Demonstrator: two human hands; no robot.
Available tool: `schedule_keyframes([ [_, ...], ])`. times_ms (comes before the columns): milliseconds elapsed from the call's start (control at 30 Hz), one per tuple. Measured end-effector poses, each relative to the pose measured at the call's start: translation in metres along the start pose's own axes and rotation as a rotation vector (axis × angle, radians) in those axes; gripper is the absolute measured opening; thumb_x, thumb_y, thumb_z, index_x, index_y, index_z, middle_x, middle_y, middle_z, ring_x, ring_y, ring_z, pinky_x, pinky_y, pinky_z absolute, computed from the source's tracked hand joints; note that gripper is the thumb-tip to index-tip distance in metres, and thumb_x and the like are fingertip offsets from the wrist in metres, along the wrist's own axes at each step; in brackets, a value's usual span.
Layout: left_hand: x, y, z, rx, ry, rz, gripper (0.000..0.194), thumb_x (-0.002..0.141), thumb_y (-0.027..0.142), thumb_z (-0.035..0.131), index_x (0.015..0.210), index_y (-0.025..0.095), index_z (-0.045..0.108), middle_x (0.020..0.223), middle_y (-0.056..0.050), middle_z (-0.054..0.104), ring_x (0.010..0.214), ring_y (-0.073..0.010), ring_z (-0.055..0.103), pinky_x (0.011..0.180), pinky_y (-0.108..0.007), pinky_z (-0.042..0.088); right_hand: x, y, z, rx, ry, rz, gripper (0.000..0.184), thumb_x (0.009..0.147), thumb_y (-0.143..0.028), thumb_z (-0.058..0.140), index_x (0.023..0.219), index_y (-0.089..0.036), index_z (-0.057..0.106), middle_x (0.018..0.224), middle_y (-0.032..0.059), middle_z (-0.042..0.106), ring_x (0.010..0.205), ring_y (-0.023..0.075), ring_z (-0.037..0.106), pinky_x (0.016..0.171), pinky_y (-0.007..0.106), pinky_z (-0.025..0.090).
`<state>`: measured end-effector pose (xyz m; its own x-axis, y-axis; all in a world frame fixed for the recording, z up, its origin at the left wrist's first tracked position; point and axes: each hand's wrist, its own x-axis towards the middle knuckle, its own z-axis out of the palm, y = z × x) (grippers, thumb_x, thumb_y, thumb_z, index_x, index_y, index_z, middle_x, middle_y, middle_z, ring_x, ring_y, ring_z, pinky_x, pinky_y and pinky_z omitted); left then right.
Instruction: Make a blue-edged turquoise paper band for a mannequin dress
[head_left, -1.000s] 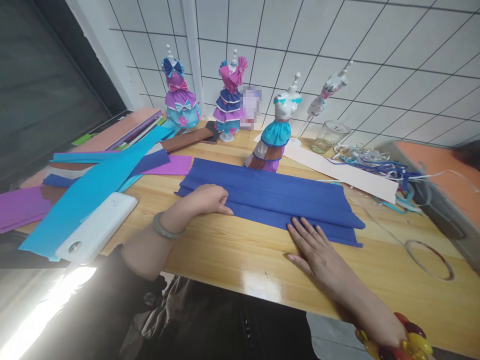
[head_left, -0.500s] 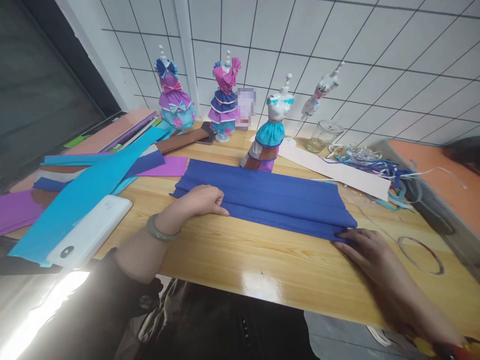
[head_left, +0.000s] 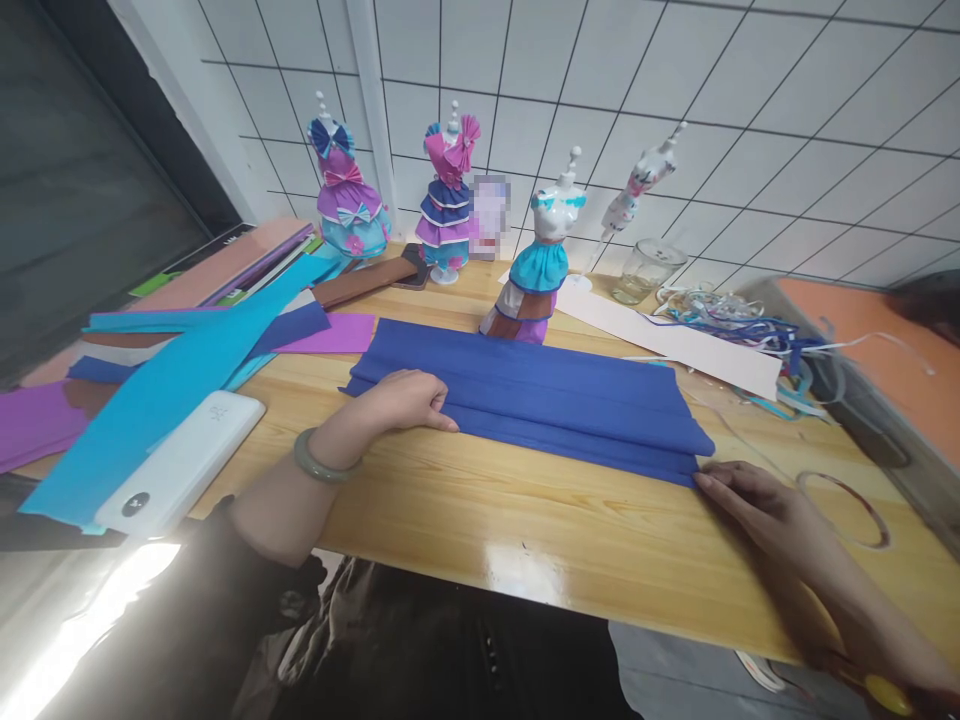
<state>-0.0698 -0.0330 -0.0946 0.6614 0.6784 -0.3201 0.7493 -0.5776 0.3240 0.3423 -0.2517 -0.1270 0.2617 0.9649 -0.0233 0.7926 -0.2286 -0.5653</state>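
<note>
1. A turquoise strip [head_left: 165, 385] lies slantwise over other strips; a white power bank [head_left: 180, 465] rests partly on it, perhaps keeping it from sliding.
2. The left hand [head_left: 412, 402] rests at the near edge of the blue sheet [head_left: 525, 385], fingers curled, thumb stretched along that edge. Whether it pinches or only presses, I cannot tell; it seems to anchor that side.
3. The sheet lies lengthwise across the table [head_left: 480, 510], likely so that both hands reach it. A fold or layer edge runs along its near side.
4. A form [head_left: 540, 262] in a ruffled skirt stands just past the far edge, seemingly out of the hands' way.
5. The right hand [head_left: 705, 478] has thumb and fingertips clamped on the sheet's near right corner, probably to keep it taut.
</note>
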Motion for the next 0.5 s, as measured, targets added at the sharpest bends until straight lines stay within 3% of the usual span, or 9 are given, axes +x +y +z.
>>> schedule_keyframes([
  [500, -0.0002, 0.0013, -0.0004, 0.004, 0.005, -0.017, 0.044, 0.065, 0.065, 0.06, 0.065, 0.022, 0.052, 0.062, 0.001, 0.058, 0.062, -0.0159, 0.05, 0.053, -0.026, 0.026, -0.0006, -0.0037, 0.0022, -0.067, 0.034, 0.049, 0.037, 0.074, -0.054, 0.058, 0.062, -0.02, 0.061, 0.088, 0.0066, 0.065, 0.084, 0.0208, 0.059, 0.073, 0.029, 0.042],
])
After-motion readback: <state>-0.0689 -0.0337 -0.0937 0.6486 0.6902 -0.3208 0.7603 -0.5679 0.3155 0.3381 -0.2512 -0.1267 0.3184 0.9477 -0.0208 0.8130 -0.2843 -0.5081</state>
